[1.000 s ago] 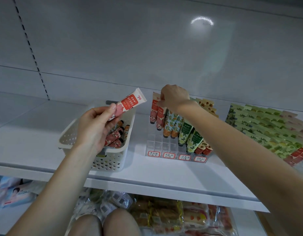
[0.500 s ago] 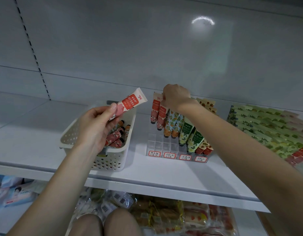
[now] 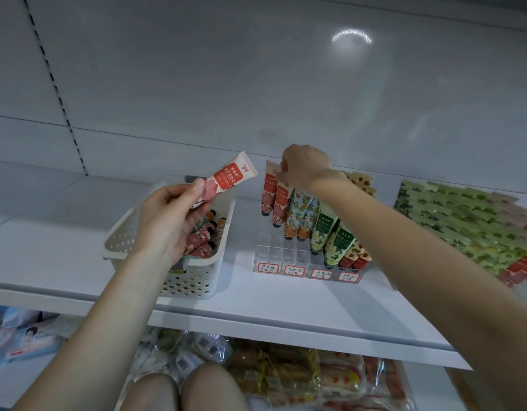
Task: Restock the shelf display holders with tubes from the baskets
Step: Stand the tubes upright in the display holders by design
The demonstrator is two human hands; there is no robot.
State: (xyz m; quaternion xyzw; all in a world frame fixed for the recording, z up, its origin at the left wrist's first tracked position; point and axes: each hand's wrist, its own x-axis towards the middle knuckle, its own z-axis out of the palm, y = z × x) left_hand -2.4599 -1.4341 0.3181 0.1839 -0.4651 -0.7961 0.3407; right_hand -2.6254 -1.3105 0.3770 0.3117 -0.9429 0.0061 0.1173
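Note:
My left hand (image 3: 170,221) holds a red-and-white tube (image 3: 226,180) above the white perforated basket (image 3: 197,277), tube tip pointing up and right. Several more tubes (image 3: 203,238) lie inside the basket. My right hand (image 3: 303,170) reaches over the clear display holder (image 3: 286,253) and pinches the top of a red tube (image 3: 281,203) standing in its left back row. Beside it stand another red tube (image 3: 268,191), orange-patterned tubes (image 3: 300,215) and green tubes (image 3: 330,235). The holder's front left cells hold nothing.
The white shelf (image 3: 256,315) carries everything. Rows of green and red tubes (image 3: 463,226) fill a second display at the right. Packaged snacks (image 3: 286,378) sit on the lower shelf, tissue packs (image 3: 25,339) at lower left. My knees (image 3: 182,390) show at the bottom.
My right hand has lowered slightly, pressing the red tube further into the holder. My left hand with its tube has stayed nearly still.

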